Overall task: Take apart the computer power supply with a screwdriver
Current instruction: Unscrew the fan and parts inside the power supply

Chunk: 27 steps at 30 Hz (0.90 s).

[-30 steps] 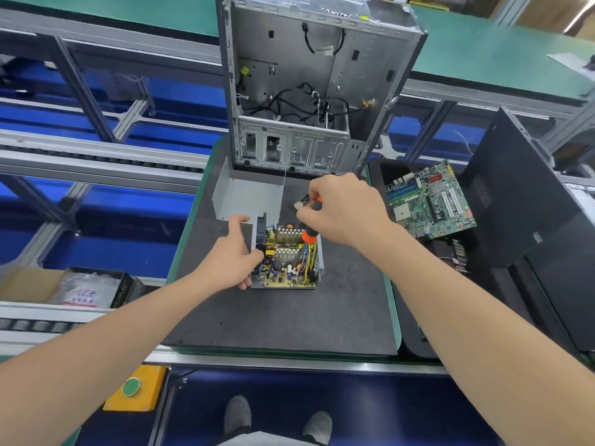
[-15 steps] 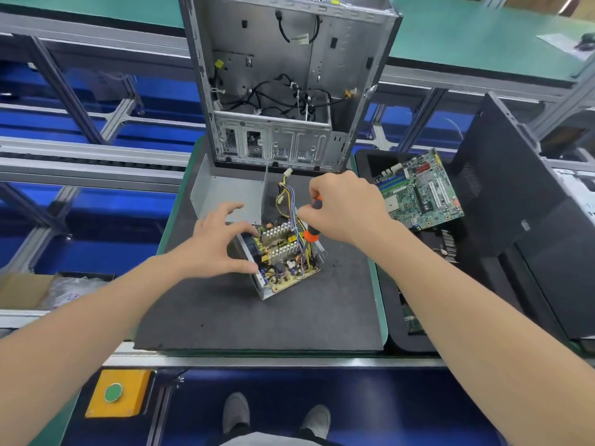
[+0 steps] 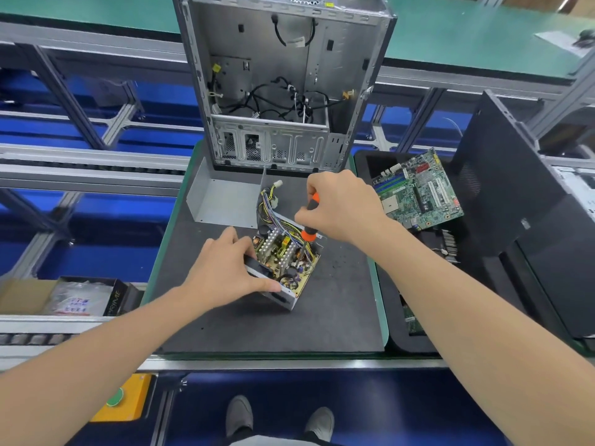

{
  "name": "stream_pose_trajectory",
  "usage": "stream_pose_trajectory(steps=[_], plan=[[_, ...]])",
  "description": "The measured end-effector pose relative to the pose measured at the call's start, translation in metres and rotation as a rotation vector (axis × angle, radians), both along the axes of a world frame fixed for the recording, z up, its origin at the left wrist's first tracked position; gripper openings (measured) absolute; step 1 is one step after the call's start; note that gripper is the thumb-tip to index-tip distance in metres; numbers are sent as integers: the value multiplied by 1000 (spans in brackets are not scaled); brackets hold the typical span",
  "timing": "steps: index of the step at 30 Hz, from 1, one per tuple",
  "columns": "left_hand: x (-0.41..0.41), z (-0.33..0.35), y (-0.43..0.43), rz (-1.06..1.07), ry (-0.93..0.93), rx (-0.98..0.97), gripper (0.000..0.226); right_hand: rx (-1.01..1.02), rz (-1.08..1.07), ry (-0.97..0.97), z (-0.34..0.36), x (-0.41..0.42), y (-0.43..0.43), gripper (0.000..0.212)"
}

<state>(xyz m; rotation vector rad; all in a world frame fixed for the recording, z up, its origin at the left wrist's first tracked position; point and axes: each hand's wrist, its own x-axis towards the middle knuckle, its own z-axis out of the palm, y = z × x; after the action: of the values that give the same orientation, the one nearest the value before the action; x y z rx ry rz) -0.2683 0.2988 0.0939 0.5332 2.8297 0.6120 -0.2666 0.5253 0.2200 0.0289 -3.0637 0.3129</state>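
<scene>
The opened power supply lies on the dark mat, turned at an angle, its circuit board, heat sinks and coloured wires exposed. My left hand grips its near-left metal side, thumb along the front edge. My right hand holds an orange and black screwdriver upright, its tip down among the components at the unit's right side. The supply's removed grey cover lies just behind it.
An empty computer case stands at the back of the mat. A motherboard rests on a black tray to the right, beside a black side panel. A box with bagged parts sits at the left.
My left hand has turned the power supply clockwise and closed on its side. My right hand, with the screwdriver, stays above the unit's right part.
</scene>
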Motion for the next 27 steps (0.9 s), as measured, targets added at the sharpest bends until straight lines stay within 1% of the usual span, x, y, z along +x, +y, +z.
stream_pose_trajectory(steps=[4, 8, 10, 12, 13, 15, 16, 17, 18, 20, 22, 23, 25, 27], plan=[[13, 0, 15, 54, 30, -3, 83, 12, -22, 32, 0, 1, -1, 23], [17, 1, 21, 56, 41, -7, 86, -67, -63, 67, 4, 3, 3, 23], [10, 6, 21, 32, 25, 35, 83, -108, -89, 109, 8, 6, 6, 23], [0, 13, 18, 79, -27, 165, 70, -188, -130, 178, 13, 9, 11, 24], [-6, 16, 17, 99, -26, 223, 57, -252, -156, 224, 16, 11, 13, 23], [-18, 23, 19, 70, -10, 283, 32, -383, -190, 324, 19, 15, 16, 22], [-22, 28, 24, 43, -54, 326, 28, -434, -198, 365, 20, 18, 16, 22], [-26, 33, 30, 27, -156, 410, 30, -475, -210, 391, 18, 20, 16, 22], [-29, 37, 37, 21, -312, 551, 33, -510, -228, 402, 15, 23, 14, 21], [-35, 46, 57, 47, -654, 909, 43, -588, -263, 383, 4, 27, 11, 19], [-39, 53, 77, 122, -869, 1205, 46, -668, -282, 295, -10, 33, 9, 19], [-40, 56, 86, 167, -927, 1294, 43, -708, -296, 232, -18, 35, 8, 19], [-41, 58, 98, 216, -998, 1352, 39, -787, -330, 137, -34, 41, 7, 21], [-43, 57, 106, 203, -1023, 1287, 36, -861, -355, 80, -49, 46, 8, 25]])
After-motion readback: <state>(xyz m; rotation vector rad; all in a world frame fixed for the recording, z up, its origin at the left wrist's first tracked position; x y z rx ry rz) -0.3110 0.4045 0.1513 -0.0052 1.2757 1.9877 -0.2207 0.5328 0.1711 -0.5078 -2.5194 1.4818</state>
